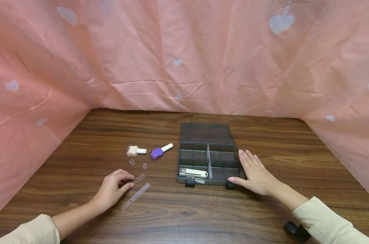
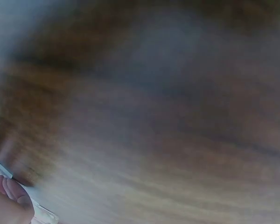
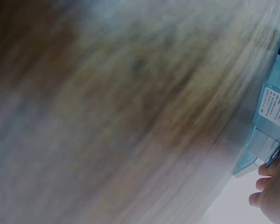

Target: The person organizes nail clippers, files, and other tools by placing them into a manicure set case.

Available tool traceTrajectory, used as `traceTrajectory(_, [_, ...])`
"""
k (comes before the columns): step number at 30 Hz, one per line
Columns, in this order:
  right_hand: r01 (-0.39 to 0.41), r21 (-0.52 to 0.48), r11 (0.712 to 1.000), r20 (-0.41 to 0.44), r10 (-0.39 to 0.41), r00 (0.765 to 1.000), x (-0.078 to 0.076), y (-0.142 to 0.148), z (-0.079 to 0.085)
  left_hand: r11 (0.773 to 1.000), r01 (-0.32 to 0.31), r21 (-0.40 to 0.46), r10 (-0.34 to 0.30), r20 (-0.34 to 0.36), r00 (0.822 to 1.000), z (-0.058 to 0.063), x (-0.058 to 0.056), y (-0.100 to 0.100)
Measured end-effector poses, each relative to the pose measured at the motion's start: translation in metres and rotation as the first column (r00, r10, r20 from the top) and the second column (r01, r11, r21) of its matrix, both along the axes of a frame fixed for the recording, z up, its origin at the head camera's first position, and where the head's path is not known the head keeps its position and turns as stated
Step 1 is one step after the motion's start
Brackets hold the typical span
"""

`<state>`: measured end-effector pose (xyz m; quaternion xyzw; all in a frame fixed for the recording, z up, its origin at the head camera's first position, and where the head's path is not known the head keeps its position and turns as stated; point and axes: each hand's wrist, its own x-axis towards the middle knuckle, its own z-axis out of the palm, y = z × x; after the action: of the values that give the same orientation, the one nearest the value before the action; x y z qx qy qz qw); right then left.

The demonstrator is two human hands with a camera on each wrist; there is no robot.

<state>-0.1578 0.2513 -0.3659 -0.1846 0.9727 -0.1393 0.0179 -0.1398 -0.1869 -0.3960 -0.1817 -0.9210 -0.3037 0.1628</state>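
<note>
My left hand [image 1: 112, 188] pinches the near end of a short clear plastic strip [image 1: 140, 177] between thumb and fingers, low over the table. Just in front of it lies a longer clear strip [image 1: 136, 196]. My right hand [image 1: 256, 173] rests against the right side of a dark see-through compartment box [image 1: 224, 183], fingers straight, thumb at its front right corner. The box's lid [image 1: 205, 134] is folded back. A white nail clipper [image 1: 193, 173] lies in the front left compartment. In the right wrist view, the box [image 3: 266, 140] and my fingertips show at the right edge.
Left of the box lie a purple nail polish bottle [image 1: 156, 153] and a pale one [image 1: 132, 151], both white-capped. Two small clear oval pieces [image 1: 145, 166] sit nearer me. A black object [image 1: 295, 232] lies by my right sleeve. Pink curtain [image 1: 184, 67] surrounds the wooden table.
</note>
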Motion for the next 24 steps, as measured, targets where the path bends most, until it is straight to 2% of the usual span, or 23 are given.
traceTrajectory(9, [0.002,-0.005,1.0,0.004,-0.002,1.0,0.001,0.0,-0.001,0.999,0.033,0.006,-0.033,0.025,0.999,0.0,-0.008,0.007])
traceTrajectory(14, [-0.002,-0.008,1.0,0.004,0.002,1.0,0.0,-0.001,-0.001,0.999,0.043,-0.003,-0.043,0.037,0.998,0.0,-0.008,0.006])
traceTrajectory(24, [0.0,-0.009,1.0,0.002,0.0,1.0,0.0,0.0,-0.001,1.0,-0.001,-0.029,0.001,0.012,1.0,-0.003,-0.003,-0.009])
